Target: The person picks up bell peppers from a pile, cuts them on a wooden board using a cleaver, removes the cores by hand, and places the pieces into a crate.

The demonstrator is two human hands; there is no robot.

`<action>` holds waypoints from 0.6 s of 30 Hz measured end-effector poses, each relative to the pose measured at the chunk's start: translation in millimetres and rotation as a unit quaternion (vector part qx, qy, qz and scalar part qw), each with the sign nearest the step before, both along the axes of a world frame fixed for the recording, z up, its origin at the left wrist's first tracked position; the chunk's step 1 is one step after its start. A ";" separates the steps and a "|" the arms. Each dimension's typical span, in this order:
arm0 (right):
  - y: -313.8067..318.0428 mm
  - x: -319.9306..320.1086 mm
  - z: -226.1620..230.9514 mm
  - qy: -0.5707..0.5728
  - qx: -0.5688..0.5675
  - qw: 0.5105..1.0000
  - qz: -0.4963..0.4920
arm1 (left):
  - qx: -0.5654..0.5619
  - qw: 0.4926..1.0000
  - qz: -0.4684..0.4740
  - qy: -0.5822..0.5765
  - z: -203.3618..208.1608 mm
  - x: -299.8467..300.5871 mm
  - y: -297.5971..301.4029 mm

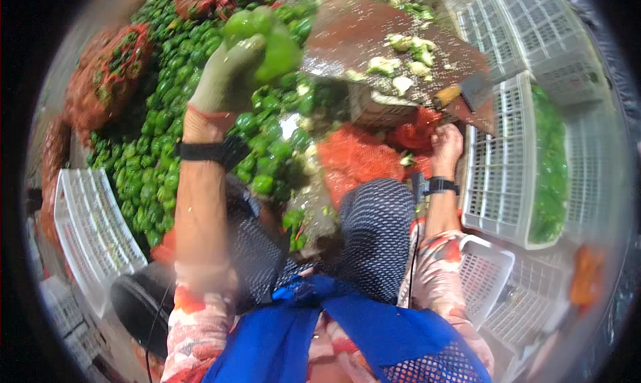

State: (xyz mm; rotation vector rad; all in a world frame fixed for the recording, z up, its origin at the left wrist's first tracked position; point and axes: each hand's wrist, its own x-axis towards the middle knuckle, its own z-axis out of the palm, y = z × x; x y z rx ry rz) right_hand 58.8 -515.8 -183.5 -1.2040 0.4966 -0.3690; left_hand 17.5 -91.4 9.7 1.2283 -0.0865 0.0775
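Observation:
My left hand (230,76), in a pale work glove, is raised over the pile and closed on green bell peppers (280,53); motion blurs them, so I cannot tell how many. Below and to the left spreads a large heap of green bell peppers (150,143). My bare right hand (446,143) is low beside the red mesh bag (360,156), fingers curled, and what they may hold is hidden. Just beyond it, a knife (449,96) with a yellowish handle lies at the edge of a brown board (347,33). Pale pepper cores (420,51) and scattered seeds cover that board.
A white crate (497,159) with green peppers in it stands at my right, near other stacked crates (544,23). Another white crate (100,229) tilts at the left. Filled red mesh sacks (100,83) border the heap. My knees (377,216) are close in front.

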 end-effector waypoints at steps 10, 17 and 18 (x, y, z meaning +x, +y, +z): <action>18.5 24.4 -1.1 0.039 -0.256 0.952 0.164 | -0.041 0.999 0.027 0.018 6.3 0.8 4.3; 31.9 21.4 -9.5 0.063 -0.192 0.956 0.211 | -0.020 1.000 0.006 -0.005 8.2 -0.2 1.9; 30.9 25.4 -8.6 0.027 -0.227 0.946 0.230 | -0.021 1.000 0.011 -0.005 7.6 0.9 0.3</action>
